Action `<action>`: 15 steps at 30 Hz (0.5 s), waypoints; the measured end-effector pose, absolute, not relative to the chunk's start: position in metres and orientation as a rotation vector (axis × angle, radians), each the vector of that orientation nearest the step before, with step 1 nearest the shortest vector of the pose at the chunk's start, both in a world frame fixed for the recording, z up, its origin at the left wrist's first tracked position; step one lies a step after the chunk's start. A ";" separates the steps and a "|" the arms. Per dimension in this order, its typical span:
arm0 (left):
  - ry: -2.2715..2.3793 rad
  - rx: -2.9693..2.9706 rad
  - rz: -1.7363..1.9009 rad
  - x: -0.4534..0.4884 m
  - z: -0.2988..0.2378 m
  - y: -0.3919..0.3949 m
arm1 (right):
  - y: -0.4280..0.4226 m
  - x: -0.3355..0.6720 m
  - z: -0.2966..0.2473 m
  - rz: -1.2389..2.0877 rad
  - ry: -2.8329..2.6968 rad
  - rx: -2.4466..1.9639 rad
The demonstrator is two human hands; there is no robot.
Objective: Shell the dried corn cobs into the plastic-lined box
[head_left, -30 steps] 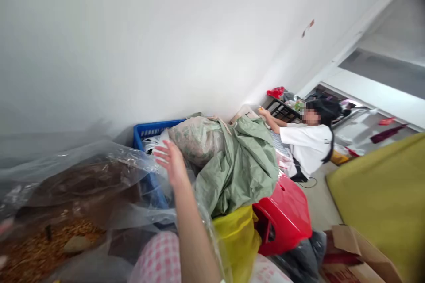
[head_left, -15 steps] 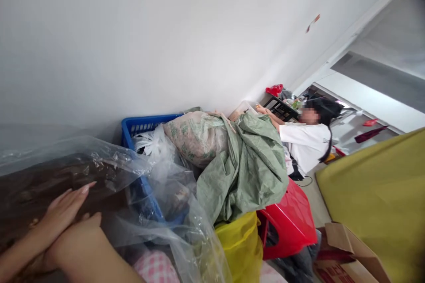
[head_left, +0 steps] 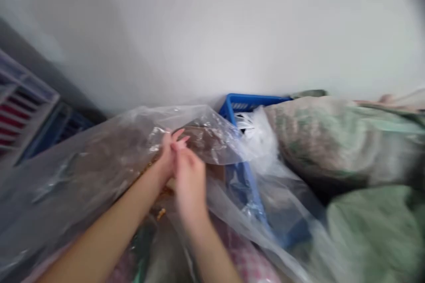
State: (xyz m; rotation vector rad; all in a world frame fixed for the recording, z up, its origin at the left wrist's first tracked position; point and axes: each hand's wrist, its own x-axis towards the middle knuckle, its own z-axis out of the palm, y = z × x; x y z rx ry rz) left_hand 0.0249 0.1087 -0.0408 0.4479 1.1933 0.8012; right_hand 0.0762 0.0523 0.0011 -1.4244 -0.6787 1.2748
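Note:
Both my hands meet inside the mouth of a large clear plastic bag (head_left: 109, 154). My left hand (head_left: 168, 150) has its fingers stretched out and somewhat apart. Against it, my right hand (head_left: 191, 168) is bent inward; blur smears its fingers, so I cannot tell whether it holds anything. Small golden-brown pieces (head_left: 161, 213) lie below and beside my wrists, too blurred to name. Brown cardboard (head_left: 217, 172) shows behind the plastic, just right of my hands.
To the right, a blue plastic crate (head_left: 229, 108) holds white plastic bags (head_left: 260, 135). Beside it lie a patterned sack (head_left: 318, 132) and green woven sheeting (head_left: 372, 230). Pink checked cloth (head_left: 252, 263) is at the bottom. A shelf-like rack (head_left: 29, 97) stands left, against a white wall (head_left: 265, 22).
My view has swung left, so the crate and sacks appear farther right; the other person and red stool are out of frame. My hands now show near the middle, still close together.

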 end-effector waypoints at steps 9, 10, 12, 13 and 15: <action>0.433 0.249 0.534 0.018 0.009 0.114 | 0.079 0.134 0.008 0.638 -0.763 -1.331; 0.385 0.232 0.515 0.018 0.010 0.111 | 0.077 0.132 0.009 0.609 -0.867 -1.329; 0.324 0.187 0.499 0.017 0.013 0.105 | 0.074 0.129 0.011 0.573 -1.006 -1.317; 0.305 0.161 0.502 0.017 0.015 0.103 | 0.073 0.127 0.012 0.553 -1.043 -1.307; 0.282 0.106 0.526 0.016 0.019 0.098 | 0.072 0.126 0.013 0.512 -1.089 -1.265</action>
